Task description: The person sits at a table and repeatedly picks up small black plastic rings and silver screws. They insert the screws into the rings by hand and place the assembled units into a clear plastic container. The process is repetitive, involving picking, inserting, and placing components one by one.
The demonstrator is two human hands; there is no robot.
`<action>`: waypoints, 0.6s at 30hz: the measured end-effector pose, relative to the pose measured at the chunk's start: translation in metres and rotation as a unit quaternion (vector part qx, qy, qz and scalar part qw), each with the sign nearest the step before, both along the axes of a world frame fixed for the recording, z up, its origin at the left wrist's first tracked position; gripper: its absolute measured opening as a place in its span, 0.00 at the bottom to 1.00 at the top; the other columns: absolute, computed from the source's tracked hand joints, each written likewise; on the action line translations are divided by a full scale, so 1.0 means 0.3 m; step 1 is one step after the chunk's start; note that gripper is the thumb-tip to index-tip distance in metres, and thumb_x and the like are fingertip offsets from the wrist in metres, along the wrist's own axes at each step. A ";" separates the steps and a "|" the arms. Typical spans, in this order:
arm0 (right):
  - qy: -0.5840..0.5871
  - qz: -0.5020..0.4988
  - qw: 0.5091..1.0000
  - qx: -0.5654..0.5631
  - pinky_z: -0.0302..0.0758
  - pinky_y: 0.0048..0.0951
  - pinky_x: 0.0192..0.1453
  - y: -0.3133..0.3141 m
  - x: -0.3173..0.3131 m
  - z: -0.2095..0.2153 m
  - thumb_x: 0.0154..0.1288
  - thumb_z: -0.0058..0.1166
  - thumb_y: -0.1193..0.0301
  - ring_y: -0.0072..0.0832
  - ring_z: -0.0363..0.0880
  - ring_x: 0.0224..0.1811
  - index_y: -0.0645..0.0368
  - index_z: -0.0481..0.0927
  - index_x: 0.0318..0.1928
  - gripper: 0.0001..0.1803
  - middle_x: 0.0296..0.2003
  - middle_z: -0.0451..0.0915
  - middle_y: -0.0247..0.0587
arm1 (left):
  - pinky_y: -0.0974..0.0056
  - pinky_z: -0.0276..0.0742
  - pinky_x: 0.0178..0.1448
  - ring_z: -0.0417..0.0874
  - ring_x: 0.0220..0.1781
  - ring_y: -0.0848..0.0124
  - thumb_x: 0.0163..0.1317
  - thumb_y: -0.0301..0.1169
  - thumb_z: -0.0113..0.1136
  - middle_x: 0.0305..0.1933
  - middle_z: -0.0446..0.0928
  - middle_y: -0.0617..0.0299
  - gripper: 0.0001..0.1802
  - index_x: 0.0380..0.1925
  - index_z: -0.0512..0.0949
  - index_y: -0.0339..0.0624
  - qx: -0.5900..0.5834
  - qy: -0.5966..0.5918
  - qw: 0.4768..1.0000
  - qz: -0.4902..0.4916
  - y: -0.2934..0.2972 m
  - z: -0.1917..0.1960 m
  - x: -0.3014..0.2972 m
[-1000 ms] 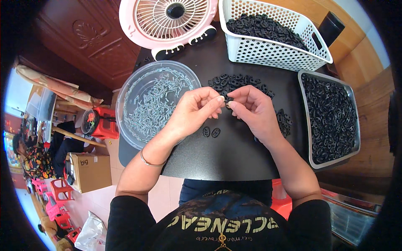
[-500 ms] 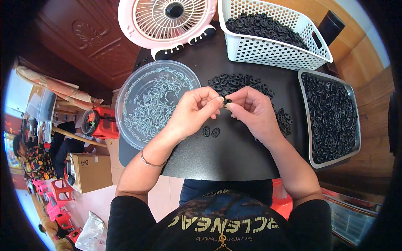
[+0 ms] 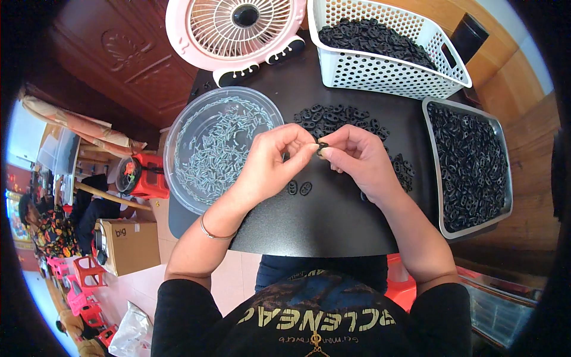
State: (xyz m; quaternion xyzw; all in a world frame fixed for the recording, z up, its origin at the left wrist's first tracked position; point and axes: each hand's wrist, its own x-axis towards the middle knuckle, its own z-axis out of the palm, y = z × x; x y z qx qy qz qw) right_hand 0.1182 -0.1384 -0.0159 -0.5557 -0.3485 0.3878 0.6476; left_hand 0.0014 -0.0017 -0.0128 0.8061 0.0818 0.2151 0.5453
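Observation:
Above the middle of the dark table, my left hand (image 3: 279, 156) and my right hand (image 3: 357, 157) meet fingertip to fingertip. Pinched between them is a small black oval plastic piece (image 3: 322, 146), mostly covered by the fingers. A dark bit also shows inside my left hand's curled fingers, too small to make out. Just behind my hands lies a loose pile of black oval pieces (image 3: 330, 116) with holes. Two separate black ovals (image 3: 298, 188) rest on the table nearer to me. On the left, a clear round tub (image 3: 172, 163) holds many small silvery pins or screws.
A pink fan (image 3: 235, 59) stands at the back left. Behind the pile is a white perforated basket (image 3: 380, 77) full of black pieces; at right, a metal-rimmed tray (image 3: 437, 169) holds more. Far left, a person (image 3: 53, 229) sits by a cardboard box (image 3: 134, 247).
My left thumb and fingers have shifted slightly against the black piece, and the left fingers have parted a little. My right hand has hardly moved.

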 end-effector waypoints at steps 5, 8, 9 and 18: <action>0.071 0.017 0.997 0.002 0.69 0.15 0.32 -0.003 0.008 -0.008 0.57 0.53 0.75 0.13 0.70 0.26 0.61 0.76 0.37 0.07 0.27 0.76 0.30 | 0.77 0.68 0.32 0.71 0.29 0.83 0.59 0.25 0.53 0.27 0.73 0.67 0.04 0.30 0.74 0.35 0.030 0.038 0.999 -0.022 0.006 0.022 -0.005; 0.093 0.015 0.996 0.010 0.67 0.15 0.33 0.000 0.005 -0.006 0.57 0.54 0.75 0.13 0.69 0.26 0.60 0.76 0.37 0.07 0.27 0.76 0.29 | 0.77 0.68 0.31 0.71 0.27 0.83 0.59 0.26 0.54 0.25 0.73 0.68 0.04 0.29 0.74 0.35 -0.062 0.030 0.998 -0.014 -0.006 0.011 -0.002; 0.094 0.016 0.995 0.009 0.67 0.15 0.33 0.000 0.004 -0.004 0.57 0.54 0.75 0.13 0.69 0.26 0.60 0.76 0.37 0.07 0.27 0.76 0.29 | 0.78 0.67 0.29 0.70 0.25 0.84 0.58 0.26 0.54 0.24 0.73 0.68 0.05 0.29 0.74 0.35 -0.072 0.020 0.997 -0.009 -0.009 0.010 0.000; 0.081 0.002 0.997 0.013 0.68 0.15 0.33 -0.005 0.000 0.006 0.56 0.54 0.75 0.12 0.70 0.27 0.60 0.75 0.37 0.07 0.27 0.76 0.30 | 0.79 0.68 0.30 0.72 0.26 0.86 0.56 0.24 0.57 0.25 0.75 0.68 0.04 0.30 0.75 0.34 -0.115 -0.023 0.993 -0.008 -0.008 0.020 -0.001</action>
